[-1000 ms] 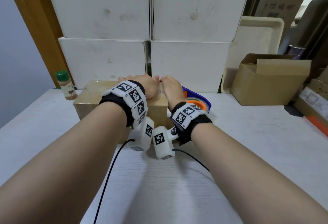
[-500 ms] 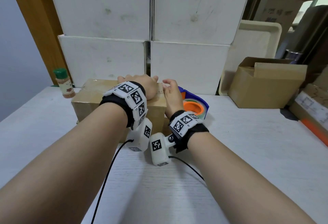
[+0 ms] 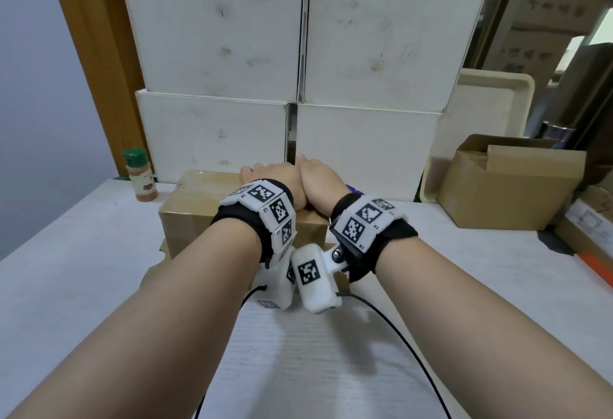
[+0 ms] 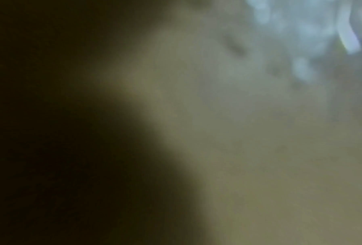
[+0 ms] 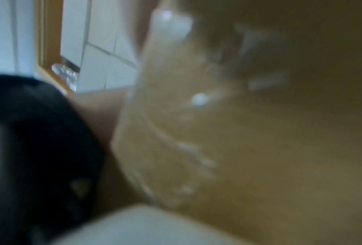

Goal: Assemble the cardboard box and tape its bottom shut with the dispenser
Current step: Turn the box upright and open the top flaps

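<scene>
A brown cardboard box (image 3: 195, 209) lies closed on the white table (image 3: 99, 269), a shiny strip of clear tape on its top. My left hand (image 3: 275, 179) and right hand (image 3: 320, 183) rest palm down on the box top, side by side and touching. Their fingertips reach the far edge and are hidden. Only a purple sliver of the tape dispenser (image 3: 354, 189) shows behind my right hand. Blurred brown cardboard (image 4: 259, 149) fills the left wrist view. In the right wrist view there is wrinkled tape on the box (image 5: 175, 132), with no fingers visible.
A stack of white boxes (image 3: 215, 133) stands right behind the box. A green-capped spice bottle (image 3: 141, 174) is at the back left. An open brown carton (image 3: 507, 186) and a cream tray (image 3: 481, 113) are at the back right. Black cables (image 3: 398, 352) trail across the near table.
My right hand has moved from the box's right end onto its top beside the left hand, covering most of the dispenser. The left hand has stayed on the box.
</scene>
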`<state>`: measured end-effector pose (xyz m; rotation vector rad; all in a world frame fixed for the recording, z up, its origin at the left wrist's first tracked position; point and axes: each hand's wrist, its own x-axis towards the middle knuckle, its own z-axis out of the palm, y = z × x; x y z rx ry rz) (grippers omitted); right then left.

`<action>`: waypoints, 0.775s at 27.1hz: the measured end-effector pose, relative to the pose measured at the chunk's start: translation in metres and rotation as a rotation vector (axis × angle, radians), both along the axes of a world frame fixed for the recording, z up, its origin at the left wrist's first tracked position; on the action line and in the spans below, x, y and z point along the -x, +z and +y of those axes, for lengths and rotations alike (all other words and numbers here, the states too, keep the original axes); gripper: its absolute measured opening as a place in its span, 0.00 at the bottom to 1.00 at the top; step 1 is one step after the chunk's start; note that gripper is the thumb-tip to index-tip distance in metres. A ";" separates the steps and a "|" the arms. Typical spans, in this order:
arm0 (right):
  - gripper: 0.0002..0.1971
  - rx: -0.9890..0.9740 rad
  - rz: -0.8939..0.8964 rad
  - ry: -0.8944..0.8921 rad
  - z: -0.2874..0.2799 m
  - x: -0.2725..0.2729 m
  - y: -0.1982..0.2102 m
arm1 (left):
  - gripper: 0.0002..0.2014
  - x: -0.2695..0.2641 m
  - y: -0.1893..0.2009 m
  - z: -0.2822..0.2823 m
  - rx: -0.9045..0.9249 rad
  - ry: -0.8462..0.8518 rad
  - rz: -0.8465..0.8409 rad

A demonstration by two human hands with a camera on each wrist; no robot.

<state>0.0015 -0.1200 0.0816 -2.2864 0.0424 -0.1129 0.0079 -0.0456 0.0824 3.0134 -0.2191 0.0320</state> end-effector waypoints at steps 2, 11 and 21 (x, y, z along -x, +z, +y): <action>0.20 0.122 0.003 0.006 -0.004 0.004 -0.003 | 0.13 -0.001 0.000 -0.002 -0.003 0.018 -0.020; 0.22 0.417 0.139 0.044 -0.007 0.016 0.004 | 0.12 0.002 0.013 0.016 0.600 -0.020 0.008; 0.25 0.639 0.252 0.003 -0.021 0.043 0.022 | 0.49 0.037 0.006 0.031 0.109 0.240 0.081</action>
